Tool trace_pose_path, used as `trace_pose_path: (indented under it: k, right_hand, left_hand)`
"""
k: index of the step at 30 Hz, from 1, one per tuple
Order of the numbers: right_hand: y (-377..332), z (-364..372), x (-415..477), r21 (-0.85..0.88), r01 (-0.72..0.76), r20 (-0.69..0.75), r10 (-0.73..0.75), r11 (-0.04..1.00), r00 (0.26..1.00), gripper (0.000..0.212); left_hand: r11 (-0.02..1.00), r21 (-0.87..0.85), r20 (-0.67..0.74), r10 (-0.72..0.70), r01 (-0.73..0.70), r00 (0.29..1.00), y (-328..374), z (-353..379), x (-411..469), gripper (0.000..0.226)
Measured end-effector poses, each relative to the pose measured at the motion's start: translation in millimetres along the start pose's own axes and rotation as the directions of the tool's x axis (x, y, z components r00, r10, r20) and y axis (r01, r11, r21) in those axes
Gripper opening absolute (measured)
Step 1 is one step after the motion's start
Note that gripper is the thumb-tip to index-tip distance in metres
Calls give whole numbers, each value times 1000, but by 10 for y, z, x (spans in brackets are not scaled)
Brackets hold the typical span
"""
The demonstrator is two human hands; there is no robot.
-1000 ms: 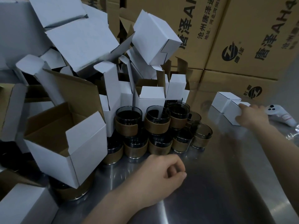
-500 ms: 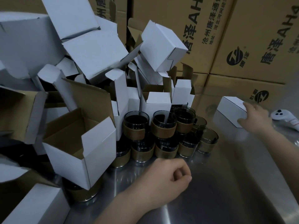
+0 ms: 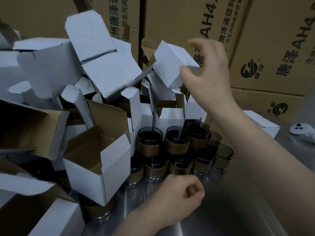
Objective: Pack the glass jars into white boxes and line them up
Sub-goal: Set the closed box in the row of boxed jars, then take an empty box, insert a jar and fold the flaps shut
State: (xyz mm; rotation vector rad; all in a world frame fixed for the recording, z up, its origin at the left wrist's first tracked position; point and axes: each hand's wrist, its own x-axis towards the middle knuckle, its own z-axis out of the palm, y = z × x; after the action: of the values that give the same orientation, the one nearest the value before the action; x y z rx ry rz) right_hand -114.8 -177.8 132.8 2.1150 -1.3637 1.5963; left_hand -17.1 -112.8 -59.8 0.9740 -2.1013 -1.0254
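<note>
Several dark glass jars (image 3: 177, 142) with brown bands stand stacked in two layers on the steel table (image 3: 221, 210). Behind and left of them rises a heap of empty white boxes. My right hand (image 3: 208, 74) is raised to a tilted closed white box (image 3: 170, 65) on top of the heap. Its thumb lies against the box's lower face and its blurred fingers spread behind the right end. My left hand (image 3: 177, 195) rests on the table in front of the jars as a curled fist, holding nothing. Two closed white boxes (image 3: 262, 123) sit side by side at the right.
An open white box (image 3: 95, 176) with its brown inside showing leans at the front left, over a jar. Large brown printed cartons (image 3: 272, 48) wall off the back. A white controller (image 3: 301, 130) lies at the far right edge.
My right hand left the closed boxes at the right and swung up and left to the box on top of the heap. The left fist stayed put.
</note>
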Motion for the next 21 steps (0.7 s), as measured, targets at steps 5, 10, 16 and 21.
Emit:
trace_pose_path:
  k: [5, 10, 16, 21]
  right_hand:
    - [65, 211, 391, 4, -403, 211, 393, 915, 895, 83]
    - [219, 335, 421, 138, -434, 140, 417, 890, 898, 66]
    - [321, 254, 285, 316, -367, 30, 377, 875, 926, 66]
    - [413, 63, 33, 513, -317, -61, 402, 798, 913, 58]
  left_hand:
    - [1000, 2, -4, 0, 0, 1000, 0, 0, 5, 6]
    - [1000, 10, -15, -1, 1, 1000, 11, 6, 13, 10]
    - [1000, 9, -26, 18, -18, 999, 31, 7, 8, 9]
    - [992, -20, -160, 117, -121, 980, 94, -10, -18, 14]
